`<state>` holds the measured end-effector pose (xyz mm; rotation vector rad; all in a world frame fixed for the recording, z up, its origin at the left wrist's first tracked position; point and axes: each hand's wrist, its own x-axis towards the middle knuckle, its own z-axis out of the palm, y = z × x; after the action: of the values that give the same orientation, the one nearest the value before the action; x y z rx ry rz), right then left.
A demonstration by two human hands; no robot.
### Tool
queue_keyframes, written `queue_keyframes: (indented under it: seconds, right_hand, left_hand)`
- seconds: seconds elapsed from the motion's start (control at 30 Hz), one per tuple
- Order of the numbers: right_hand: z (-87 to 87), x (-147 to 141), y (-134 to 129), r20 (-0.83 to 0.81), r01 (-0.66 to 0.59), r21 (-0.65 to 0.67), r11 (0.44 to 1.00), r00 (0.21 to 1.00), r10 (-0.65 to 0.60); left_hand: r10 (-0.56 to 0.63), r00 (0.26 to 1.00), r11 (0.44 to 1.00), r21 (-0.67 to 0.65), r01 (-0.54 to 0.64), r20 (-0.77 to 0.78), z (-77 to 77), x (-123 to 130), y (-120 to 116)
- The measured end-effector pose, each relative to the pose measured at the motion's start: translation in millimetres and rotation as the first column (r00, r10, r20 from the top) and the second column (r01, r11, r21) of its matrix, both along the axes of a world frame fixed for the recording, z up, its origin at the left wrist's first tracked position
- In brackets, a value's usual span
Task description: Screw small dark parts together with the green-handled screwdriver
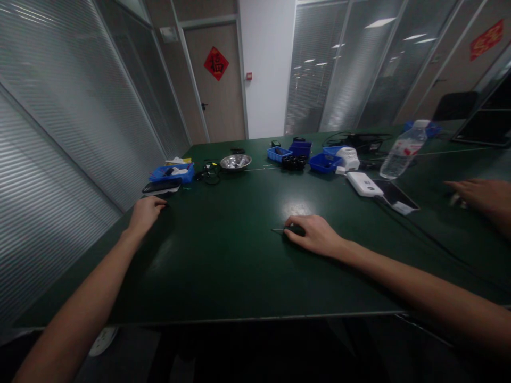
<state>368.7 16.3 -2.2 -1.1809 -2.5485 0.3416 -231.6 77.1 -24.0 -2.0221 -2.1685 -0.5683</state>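
My right hand (313,234) rests on the green table (223,255), its fingers curled round the dark handle of a screwdriver (278,229). The thin metal shaft points left, lying low over the tabletop. At the left side of the table is my left hand (146,215), with thumb and fingers drawn together in a pinch. Whatever may be between those fingertips is too small and dark to make out. Just beyond that hand lies a flat black object (162,185) like a phone, in front of a blue tray (172,173) holding small items.
Farther back stand a shiny metal bowl (236,162), black cables (209,174) and blue bins (323,163). A white device (364,184) with a cable and a clear bottle (404,151) are to the right. Another person's hand (485,199) reaches in at the right edge.
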Motion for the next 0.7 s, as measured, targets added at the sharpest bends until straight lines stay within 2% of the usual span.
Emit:
queue_keyframes:
  seconds: [0.3,0.5,0.7]
  right_hand:
    - [1.0,-0.8,-1.3,-0.006,0.0,0.006,1.0,1.0,0.0]
    - [-3.3,1.1,0.7,0.008,0.003,0.026,1.0,1.0,-0.003]
    - [-2.6,0.8,0.9,0.012,-0.004,0.013,1.0,1.0,0.004]
  left_hand:
    - [0.084,0.995,0.996,-0.045,-0.082,0.047,6.7,2.5,0.4]
    - [0.152,0.956,0.987,-0.089,-0.133,0.25,8.1,6.1,0.1]
    - [0.174,0.925,0.983,-0.107,-0.146,0.337,5.2,-0.2,2.8]
